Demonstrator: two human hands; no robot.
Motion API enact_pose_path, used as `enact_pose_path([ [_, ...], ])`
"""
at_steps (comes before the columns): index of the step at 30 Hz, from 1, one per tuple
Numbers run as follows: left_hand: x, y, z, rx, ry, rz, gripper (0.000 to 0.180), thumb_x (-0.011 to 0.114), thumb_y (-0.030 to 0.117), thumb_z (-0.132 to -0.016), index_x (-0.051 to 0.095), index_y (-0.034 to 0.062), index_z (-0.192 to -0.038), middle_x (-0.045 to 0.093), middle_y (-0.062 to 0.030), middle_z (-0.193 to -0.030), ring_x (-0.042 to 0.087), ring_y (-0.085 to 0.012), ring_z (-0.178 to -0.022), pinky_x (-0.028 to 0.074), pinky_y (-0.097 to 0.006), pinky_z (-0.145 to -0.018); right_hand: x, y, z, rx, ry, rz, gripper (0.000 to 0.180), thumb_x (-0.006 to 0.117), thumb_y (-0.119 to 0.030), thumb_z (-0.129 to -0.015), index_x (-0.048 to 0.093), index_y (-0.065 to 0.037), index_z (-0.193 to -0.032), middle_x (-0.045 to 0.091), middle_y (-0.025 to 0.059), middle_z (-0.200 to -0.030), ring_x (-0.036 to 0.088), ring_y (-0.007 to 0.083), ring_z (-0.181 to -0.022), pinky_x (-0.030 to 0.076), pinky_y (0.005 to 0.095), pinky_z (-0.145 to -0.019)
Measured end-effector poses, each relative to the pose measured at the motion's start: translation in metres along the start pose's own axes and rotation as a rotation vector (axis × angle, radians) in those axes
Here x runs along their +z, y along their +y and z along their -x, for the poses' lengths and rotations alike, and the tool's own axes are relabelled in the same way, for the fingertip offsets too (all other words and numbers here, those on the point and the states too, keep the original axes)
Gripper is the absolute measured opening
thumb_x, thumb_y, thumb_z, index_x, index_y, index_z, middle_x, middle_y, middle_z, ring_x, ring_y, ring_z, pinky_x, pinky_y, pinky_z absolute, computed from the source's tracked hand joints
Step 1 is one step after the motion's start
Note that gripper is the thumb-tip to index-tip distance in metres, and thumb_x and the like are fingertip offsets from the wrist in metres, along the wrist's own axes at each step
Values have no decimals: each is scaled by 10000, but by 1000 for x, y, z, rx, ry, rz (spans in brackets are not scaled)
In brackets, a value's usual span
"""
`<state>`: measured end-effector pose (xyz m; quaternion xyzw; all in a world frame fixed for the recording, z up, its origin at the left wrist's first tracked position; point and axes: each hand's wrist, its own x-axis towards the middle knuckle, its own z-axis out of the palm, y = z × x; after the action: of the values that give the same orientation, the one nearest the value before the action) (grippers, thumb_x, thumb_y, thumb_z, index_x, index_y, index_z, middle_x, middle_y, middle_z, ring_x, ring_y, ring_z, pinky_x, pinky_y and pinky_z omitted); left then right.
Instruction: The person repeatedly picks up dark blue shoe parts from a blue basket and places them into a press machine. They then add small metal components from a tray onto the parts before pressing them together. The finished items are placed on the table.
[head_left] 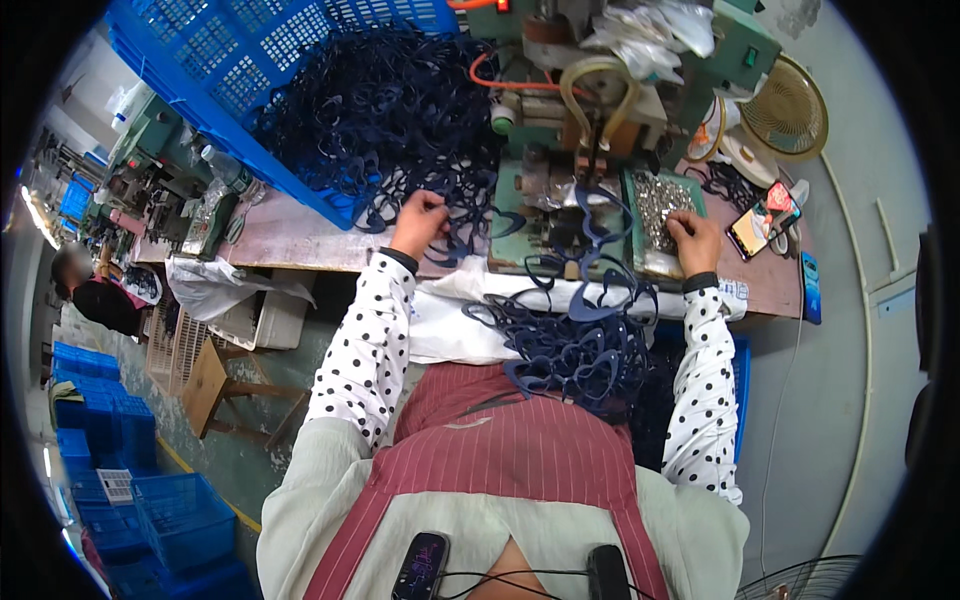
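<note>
While my left hand (418,215) pinches a dark blue strap piece (470,225) off the pile spilling from the blue crate (240,70), my right hand (694,240) rests curled on the rivet tray (660,200), grip unclear. Green press (570,130) sits between them; finished straps (580,350) crowd the near edge.

I'm seeing the blue plastic crate (230,60) being cut off at the top edge; my right hand's (695,240) fingertips are hiding among tiny, unresolvable silver metal rivets (662,200).

likely factory workshop, press machine (580,110), blue crates (150,500)
</note>
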<state>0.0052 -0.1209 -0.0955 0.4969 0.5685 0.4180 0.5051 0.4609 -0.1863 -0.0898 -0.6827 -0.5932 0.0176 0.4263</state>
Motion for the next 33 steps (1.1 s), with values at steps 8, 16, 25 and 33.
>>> enact_pose_path([
  [8, 8, -12, 7, 369, 126, -929, 316, 771, 358, -735, 647, 80, -817, 570, -212, -931, 589, -372, -865, 490, -406, -727, -5, -19, 2, 35, 31, -47, 94, 735, -117, -737, 744, -97, -828, 678, 121, -730, 647, 266, -681, 500, 361, -643],
  [16, -4, 4, 29, 558, 319, -1076, 131, 650, 171, -807, 656, 78, -899, 666, -161, -870, 595, -358, -894, 454, -479, -751, -1, -14, 6, 31, 19, -11, 110, 753, -125, -721, 757, -131, -832, 693, 55, -806, 582, 245, -794, 475, 366, -758],
  [25, 34, 112, 80, 742, 327, -465, 107, 594, 96, -922, 599, 12, -987, 649, -112, -783, 617, -229, -638, 480, -312, -582, -18, -143, -8, -57, 9, -484, 140, 677, -1, -752, 733, -38, -875, 703, 93, -889, 596, 219, -873, 463, 312, -805],
  [33, 85, 179, 76, 697, 76, 45, 145, 550, 81, -962, 633, -11, -1038, 666, -68, -908, 643, -139, -788, 483, -241, -694, 9, -185, 2, -2, 4, -452, 253, 719, -68, -696, 664, -58, -942, 707, 33, -848, 581, 211, -839, 386, 343, -879],
])
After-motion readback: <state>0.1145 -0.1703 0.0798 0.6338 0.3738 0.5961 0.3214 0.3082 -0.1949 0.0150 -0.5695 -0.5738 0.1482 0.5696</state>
